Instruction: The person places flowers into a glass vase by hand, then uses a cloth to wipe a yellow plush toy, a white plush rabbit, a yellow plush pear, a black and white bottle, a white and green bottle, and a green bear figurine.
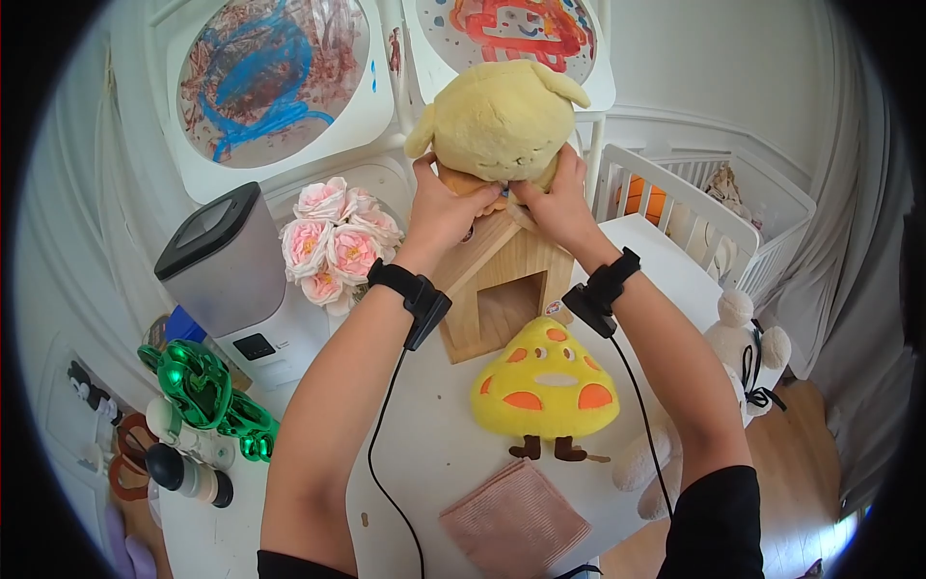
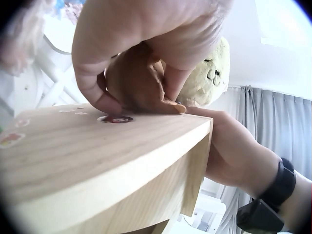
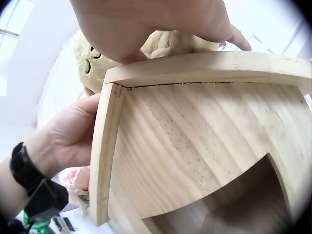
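Blk sleeves [image 1: 719, 526] — L hand [image 1: 446, 214], R hand [image 1: 558, 205] grip plush [image 1: 506, 111] on roof [image 1: 473, 253] — appliance mark [image 1: 283, 344] illegible.

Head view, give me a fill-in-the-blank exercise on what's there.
The left hand and right hand hold a pale yellow plush toy at the top of a small house made of ____.
The spots on the yellow triangular plush toy are coloured ____.
The shiny balloon-animal figurine is coloured ____.
Missing words: wood; orange; green.
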Demonstrator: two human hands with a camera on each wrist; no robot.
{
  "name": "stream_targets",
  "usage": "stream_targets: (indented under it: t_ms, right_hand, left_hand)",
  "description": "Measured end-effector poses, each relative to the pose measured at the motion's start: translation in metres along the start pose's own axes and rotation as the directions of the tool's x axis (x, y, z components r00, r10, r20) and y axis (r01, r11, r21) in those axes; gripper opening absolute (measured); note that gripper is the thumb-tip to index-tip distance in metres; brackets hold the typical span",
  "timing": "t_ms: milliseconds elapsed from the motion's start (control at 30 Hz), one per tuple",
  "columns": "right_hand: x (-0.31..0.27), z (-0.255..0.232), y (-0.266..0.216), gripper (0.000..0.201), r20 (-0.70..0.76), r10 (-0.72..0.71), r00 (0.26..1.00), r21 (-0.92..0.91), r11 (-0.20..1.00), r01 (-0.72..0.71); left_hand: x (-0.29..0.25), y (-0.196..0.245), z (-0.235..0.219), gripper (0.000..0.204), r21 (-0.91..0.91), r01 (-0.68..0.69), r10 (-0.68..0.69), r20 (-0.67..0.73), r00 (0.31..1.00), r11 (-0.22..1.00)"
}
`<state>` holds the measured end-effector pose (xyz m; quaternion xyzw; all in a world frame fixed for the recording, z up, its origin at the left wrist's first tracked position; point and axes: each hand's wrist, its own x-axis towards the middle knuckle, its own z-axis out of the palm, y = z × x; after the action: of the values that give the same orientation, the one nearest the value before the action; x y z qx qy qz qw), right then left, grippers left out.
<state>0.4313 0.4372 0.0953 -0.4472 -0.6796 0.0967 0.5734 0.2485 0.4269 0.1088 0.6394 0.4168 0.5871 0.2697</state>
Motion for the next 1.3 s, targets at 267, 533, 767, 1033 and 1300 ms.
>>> stream_targets:
  t_ms: [267,533,767,1033,1300]
  right_hand:
    - [0.002,-0.021,-0.010,0.089,0.079,0.060,0.995,-0.107,0.993,-0.051]
    - [0.005,-0.039,0.001,0.083,0.047,0.006,0.999,-0.123,0.992,0.000]
    - [-0.007,-0.059,-0.010,0.067,0.002,0.050,0.999,-0.130,0.990,-0.050]
    - [-0.079,-0.109,-0.047,0.051,0.269,0.054,0.962,0.017,0.998,-0.061]
    - [-0.200,-0.099,-0.035,0.113,0.681,0.495,0.540,-0.593,0.805,0.008]
  left_hand:
    - [-0.005,0.006,0.002,0.096,0.175,-0.013,0.025,-0.070,0.997,0.984]
    - [-0.017,0.018,-0.024,0.061,0.081,-0.056,0.075,-0.244,0.967,0.995]
    - [-0.051,0.039,-0.038,0.034,0.088,-0.045,0.073,-0.349,0.934,0.995]
    - [-0.160,0.104,-0.108,0.036,-0.081,-0.171,0.181,0.137,0.974,0.982]
    - [-0.302,0.162,-0.179,0.012,0.283,-0.277,0.253,0.119,0.960,0.918]
